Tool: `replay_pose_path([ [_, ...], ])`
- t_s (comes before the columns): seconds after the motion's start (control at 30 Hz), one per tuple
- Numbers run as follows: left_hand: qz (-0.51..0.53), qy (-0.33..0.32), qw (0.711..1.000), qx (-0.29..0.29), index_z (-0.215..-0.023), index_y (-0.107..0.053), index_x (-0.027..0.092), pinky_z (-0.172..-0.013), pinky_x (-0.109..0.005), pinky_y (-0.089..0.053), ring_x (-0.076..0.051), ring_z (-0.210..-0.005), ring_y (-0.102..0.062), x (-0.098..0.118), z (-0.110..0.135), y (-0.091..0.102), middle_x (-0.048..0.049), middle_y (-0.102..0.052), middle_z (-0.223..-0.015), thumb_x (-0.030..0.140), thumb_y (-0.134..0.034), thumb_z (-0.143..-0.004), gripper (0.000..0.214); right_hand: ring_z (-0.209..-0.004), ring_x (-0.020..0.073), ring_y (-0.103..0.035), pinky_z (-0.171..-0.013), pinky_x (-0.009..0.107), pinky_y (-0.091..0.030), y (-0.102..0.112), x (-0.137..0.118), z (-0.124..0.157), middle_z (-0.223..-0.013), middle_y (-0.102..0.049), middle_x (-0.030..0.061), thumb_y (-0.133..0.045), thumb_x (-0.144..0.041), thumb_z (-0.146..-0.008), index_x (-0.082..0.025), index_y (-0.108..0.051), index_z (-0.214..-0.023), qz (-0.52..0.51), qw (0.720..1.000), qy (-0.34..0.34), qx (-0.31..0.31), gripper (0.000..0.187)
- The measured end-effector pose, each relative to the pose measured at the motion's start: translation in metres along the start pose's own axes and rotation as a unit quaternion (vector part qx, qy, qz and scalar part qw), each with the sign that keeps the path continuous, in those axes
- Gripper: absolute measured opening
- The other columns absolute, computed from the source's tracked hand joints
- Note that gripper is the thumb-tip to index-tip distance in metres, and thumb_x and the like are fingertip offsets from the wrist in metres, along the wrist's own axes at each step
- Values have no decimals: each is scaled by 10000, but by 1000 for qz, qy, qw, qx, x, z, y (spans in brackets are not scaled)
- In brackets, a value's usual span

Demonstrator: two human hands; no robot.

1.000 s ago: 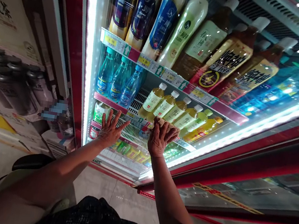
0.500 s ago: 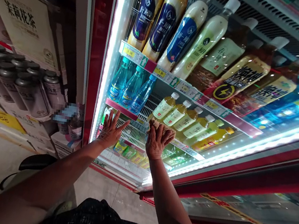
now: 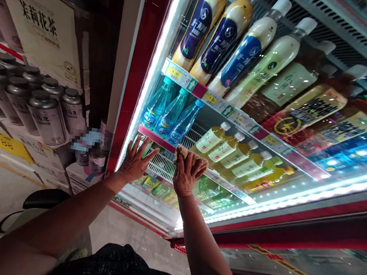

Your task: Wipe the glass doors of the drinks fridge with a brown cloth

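My left hand [image 3: 135,160] lies flat with fingers spread against the glass door [image 3: 279,101] of a lit drinks cooler, near its left edge. My right hand [image 3: 186,175] presses a crumpled brown cloth [image 3: 191,156] onto the same glass, just right of the left hand. Behind the glass, level with my hands, are wire shelves, blue water bottles [image 3: 169,114] and yellow tea bottles [image 3: 233,150].
The cooler's red frame [image 3: 143,57] runs up beside my left hand. Left of it stand grey cans [image 3: 38,110] on a display under a printed carton [image 3: 39,35]. A black stool seat [image 3: 39,198] sits on the tiled floor below. Tall bottles [image 3: 221,32] fill the upper shelf.
Both hands stay on the glass; the right hand and cloth have slid left and slightly upward. The view has swung, so the cooler sits further right in the picture.
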State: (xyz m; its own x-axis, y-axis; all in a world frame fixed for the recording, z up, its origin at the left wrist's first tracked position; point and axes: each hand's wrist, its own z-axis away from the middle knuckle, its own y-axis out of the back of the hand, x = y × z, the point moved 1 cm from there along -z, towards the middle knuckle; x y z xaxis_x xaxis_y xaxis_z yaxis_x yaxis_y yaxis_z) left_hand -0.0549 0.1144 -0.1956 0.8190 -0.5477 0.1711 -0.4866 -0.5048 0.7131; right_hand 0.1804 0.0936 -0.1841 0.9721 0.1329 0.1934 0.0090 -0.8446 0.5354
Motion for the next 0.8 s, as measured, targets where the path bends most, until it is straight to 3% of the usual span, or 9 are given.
replay_pose_path([
  [0.13, 5, -6, 1000, 2, -1620, -214, 435, -1244, -696, -157, -381, -1598, 32, -12, 3, 1, -51, 3, -1746, 121, -652, -862, 930, -1600, 307, 137, -1229, 719, 7, -6, -17, 12, -1602, -490, 49, -583, -181, -907, -335, -649, -1397, -12, 999, 31, -16, 518],
  [0.27, 17, -9, 1000, 9, -1626, -212, 416, -1246, -684, -177, -364, -1604, 35, -25, 4, 3, -50, -87, -1746, 98, -607, -876, 905, -1602, 326, 121, -1224, 739, -24, -3, -29, -16, -1642, -430, 34, -558, -211, -938, -361, -605, -1443, -11, 999, 15, -33, 529],
  [0.4, 20, -10, 1000, 7, -1609, -306, 382, -1239, -658, -237, -368, -1605, 30, -36, 5, 4, -66, -145, -1739, 97, -604, -874, 842, -1602, 349, 108, -1209, 761, -20, -7, -43, -37, -1652, -411, 49, -572, -234, -947, -348, -570, -1479, -15, 1000, -12, -7, 543],
  [0.6, 29, -25, 999, -23, -1603, -338, 347, -1250, -610, -267, -336, -1612, -27, -52, 9, 9, -62, -203, -1725, 99, -589, -880, 804, -1608, 270, 115, -1249, 674, 25, -24, -71, -10, -1578, -520, 37, -587, -183, -925, -349, -610, -1438, -18, 998, 56, -16, 540],
  [0.8, 5, -45, 999, -25, -1607, -341, 296, -1286, -541, -249, -291, -1611, -92, -66, 9, 17, -52, -303, -1693, 121, -579, -894, 772, -1607, 316, 106, -1236, 704, 19, -18, -90, -52, -1637, -437, 22, -562, -204, -953, -373, -501, -1528, -17, 999, 21, -17, 602],
])
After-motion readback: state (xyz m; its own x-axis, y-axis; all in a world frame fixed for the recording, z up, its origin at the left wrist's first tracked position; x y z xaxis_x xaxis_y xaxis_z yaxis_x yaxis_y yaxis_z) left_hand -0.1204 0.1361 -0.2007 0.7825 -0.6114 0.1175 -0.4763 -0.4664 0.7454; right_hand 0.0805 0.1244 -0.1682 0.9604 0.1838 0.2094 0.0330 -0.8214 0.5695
